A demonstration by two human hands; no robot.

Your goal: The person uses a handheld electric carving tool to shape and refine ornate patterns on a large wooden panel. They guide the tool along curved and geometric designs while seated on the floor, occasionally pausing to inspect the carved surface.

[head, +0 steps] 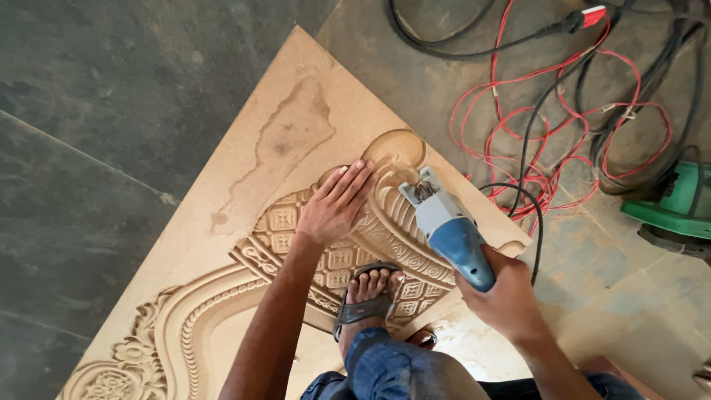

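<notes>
The right hand (503,300) grips the grinder (448,230), its long axis pointing up-left toward the carved panel (281,148), where the left hand (335,204) rests flat, open.

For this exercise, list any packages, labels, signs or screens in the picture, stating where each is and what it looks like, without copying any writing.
No packages, labels, signs or screens can be made out in this view.
What shows is a carved board on the floor, a blue and grey power tool in the right hand, the left hand flat on the carving, red and black cables, and a green machine at the right edge.
</notes>
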